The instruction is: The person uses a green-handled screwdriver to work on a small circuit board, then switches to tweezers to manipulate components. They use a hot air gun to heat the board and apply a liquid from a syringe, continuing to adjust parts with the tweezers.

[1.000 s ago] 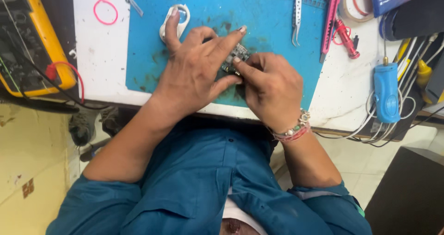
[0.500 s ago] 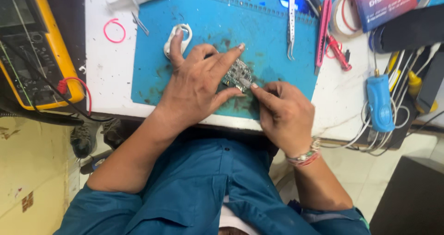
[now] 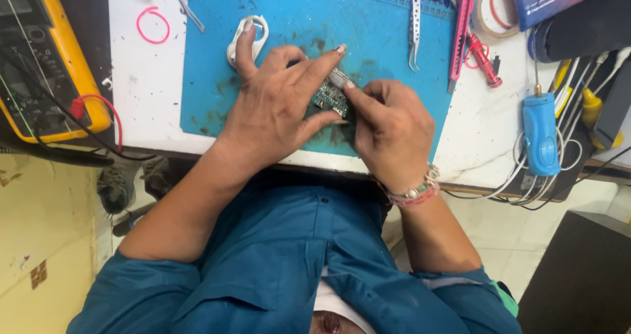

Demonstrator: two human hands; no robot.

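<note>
Near the front edge of the blue rubber work mat (image 3: 276, 19), the left hand (image 3: 276, 111) and right hand (image 3: 388, 127) pinch the small green circuit board (image 3: 328, 96) between closed fingertips; too hard a squeeze could crack it or flick it off the bench (image 3: 148, 78).

A blue work mat (image 3: 289, 19) covers the middle of a white table (image 3: 148, 78). Steel tweezers (image 3: 415, 22) and a pink craft knife (image 3: 461, 32) lie upright along the mat's right edge. A pink rubber ring (image 3: 152, 25) sits left of the mat, near a yellow multimeter (image 3: 49, 58). A blue handheld tool (image 3: 541, 133) with white cables rests at the far right.
</note>
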